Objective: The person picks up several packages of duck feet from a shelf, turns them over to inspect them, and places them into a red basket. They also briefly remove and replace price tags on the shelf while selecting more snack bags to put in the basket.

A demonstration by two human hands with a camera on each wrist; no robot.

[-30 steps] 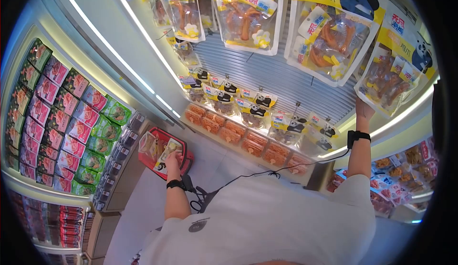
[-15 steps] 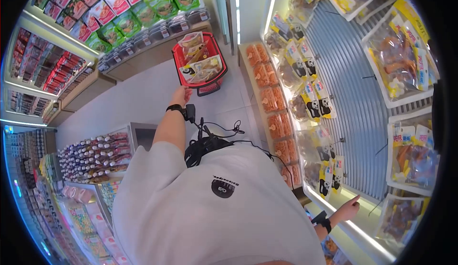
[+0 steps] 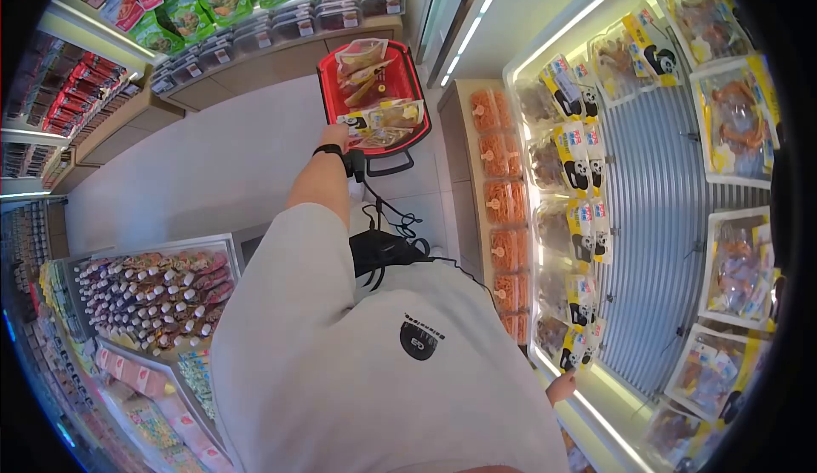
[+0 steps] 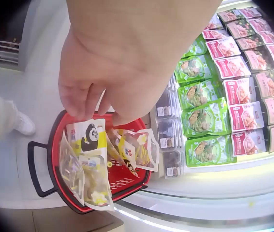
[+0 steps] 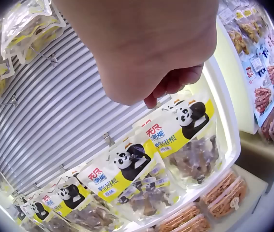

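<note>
My left hand [image 4: 110, 87] hangs over a red shopping basket [image 3: 323, 90], fingers loosely bent, with fingertips overlapping the top edge of a panda-printed snack bag [image 4: 89, 135]. That bag lies in the basket beside other clear-fronted bags [image 4: 139, 147]. At the lower right of the head view, my right hand [image 3: 562, 386] is by the hanging rack. In the right wrist view its curled fingers [image 5: 175, 82] are right at the top of the nearest yellow-and-white panda bag [image 5: 190, 140]; I cannot tell whether they grip it. More such bags [image 5: 122, 174] hang in a row alongside.
Plastic tubs of orange-brown snacks [image 3: 505, 201] line the ledge below the rack. Larger hanging packs [image 3: 734, 115] flank the ribbed metal back panel [image 3: 651, 243]. Green pouches [image 4: 202, 118] and dark clear-lidded boxes [image 4: 168, 133] stand beyond the basket. A black cable [image 3: 400, 217] trails at my waist.
The view has turned toward the basket. My left hand came off the bag in the basket, then moved back to its edge. My right hand left the large hanging packs for the lower panda bags.
</note>
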